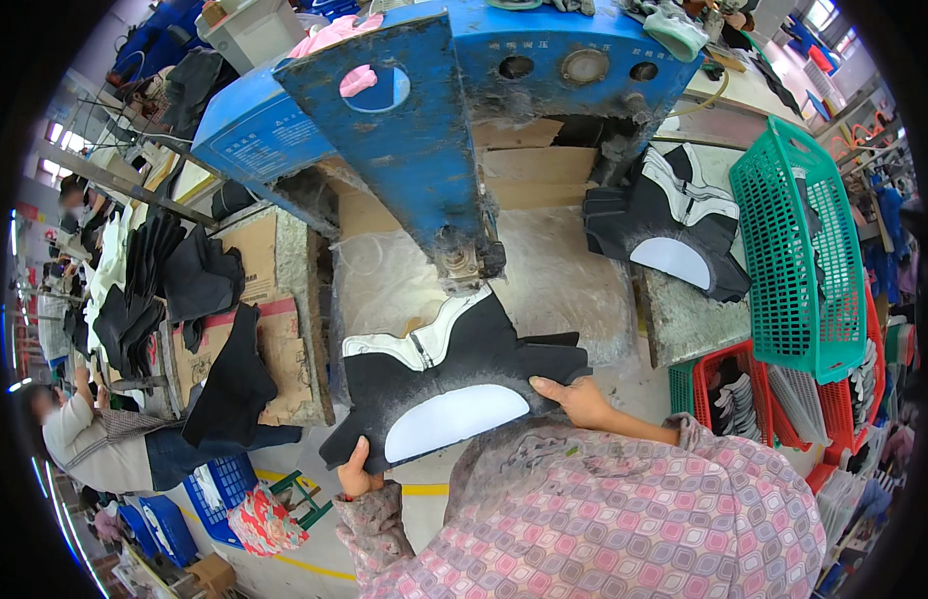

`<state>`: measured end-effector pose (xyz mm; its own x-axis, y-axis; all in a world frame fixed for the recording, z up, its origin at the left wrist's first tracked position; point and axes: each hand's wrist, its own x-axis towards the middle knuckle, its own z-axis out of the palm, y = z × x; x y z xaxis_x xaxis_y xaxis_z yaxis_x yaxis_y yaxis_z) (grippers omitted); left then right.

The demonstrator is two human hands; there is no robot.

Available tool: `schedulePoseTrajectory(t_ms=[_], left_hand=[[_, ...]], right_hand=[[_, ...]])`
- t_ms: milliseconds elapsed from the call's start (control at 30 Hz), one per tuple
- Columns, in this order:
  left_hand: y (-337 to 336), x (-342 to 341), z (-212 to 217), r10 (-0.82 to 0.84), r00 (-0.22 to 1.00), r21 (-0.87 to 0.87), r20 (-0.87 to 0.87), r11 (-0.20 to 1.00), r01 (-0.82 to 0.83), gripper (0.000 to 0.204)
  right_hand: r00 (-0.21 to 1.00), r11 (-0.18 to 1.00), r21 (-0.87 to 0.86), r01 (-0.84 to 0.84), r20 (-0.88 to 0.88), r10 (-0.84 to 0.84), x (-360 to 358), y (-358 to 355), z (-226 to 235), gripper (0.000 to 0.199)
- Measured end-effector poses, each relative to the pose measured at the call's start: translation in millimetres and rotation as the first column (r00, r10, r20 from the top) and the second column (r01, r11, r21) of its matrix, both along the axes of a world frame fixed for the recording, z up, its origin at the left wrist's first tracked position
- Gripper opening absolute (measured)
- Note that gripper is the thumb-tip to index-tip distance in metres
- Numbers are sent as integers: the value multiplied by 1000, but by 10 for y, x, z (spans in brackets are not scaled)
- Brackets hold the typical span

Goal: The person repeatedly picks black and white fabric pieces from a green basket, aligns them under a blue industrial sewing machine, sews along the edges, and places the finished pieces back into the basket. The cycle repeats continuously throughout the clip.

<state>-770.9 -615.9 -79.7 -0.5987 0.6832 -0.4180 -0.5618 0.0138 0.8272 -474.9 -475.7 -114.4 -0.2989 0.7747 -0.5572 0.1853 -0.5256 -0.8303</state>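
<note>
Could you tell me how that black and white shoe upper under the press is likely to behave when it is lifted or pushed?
The shoe upper is probably floppy: it looks thin and flat, and the left hand and right hand each hold an edge. It is likely light, since fingertips alone carry it. It seems unlikely to roll, lying flat beneath the blue press.

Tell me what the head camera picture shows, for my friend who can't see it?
A person's left hand and right hand hold a black-and-white shoe upper under a blue press machine. More shoe uppers and a green basket sit to the right.
</note>
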Motion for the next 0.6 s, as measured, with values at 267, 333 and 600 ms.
schedulePoseTrajectory(t_ms=[267,333,600], left_hand=[[129,-148,95,10,997,12,-75,1000,-9,27],[174,-231,78,-101,994,53,-44,993,103,27],[285,-410,186,-191,979,-127,-74,975,181,19]], right_hand=[[970,969,97,-226,108,216,-260,466,136,63],[928,948,152,-279,295,226,-260,604,276,66],[886,912,132,-388,328,329,-492,609,296,49]])
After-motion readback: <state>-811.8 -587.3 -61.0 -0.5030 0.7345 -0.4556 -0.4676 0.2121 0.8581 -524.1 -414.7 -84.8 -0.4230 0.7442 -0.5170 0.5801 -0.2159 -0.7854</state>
